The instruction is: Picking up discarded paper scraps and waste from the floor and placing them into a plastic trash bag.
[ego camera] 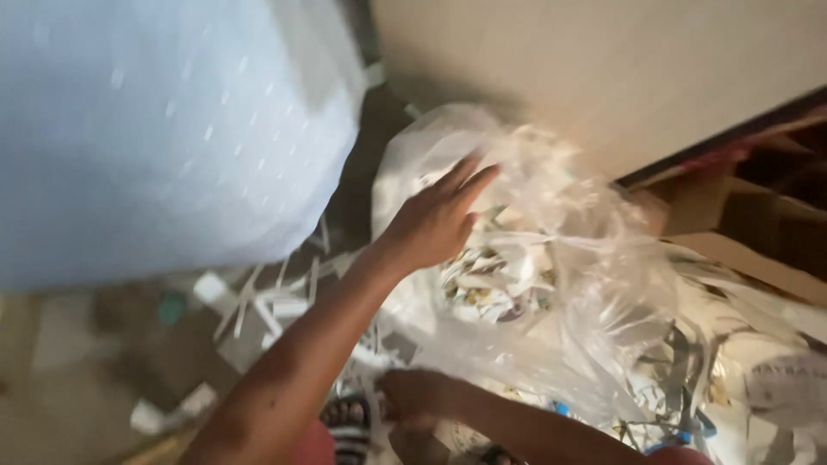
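In the head view, a clear plastic bag (551,258) stuffed with paper strips and printed scraps sits on the floor, taken here as the landmark. The left hand (435,220) lies flat on the bag's upper left side, fingers straight and close together, pointing up and to the right over its mouth; it grips nothing that I can see. The right hand (413,398) is at the bag's lower left edge, curled at the film, but blur keeps me from telling whether it pinches it. The bag lies ahead and to the right of both hands, bulging, its long axis running from upper left to lower right. Loose paper strips (267,301) scatter left of the bag, beneath a pale blue sack (164,129); a cardboard box (749,232) stands to the bag's right.
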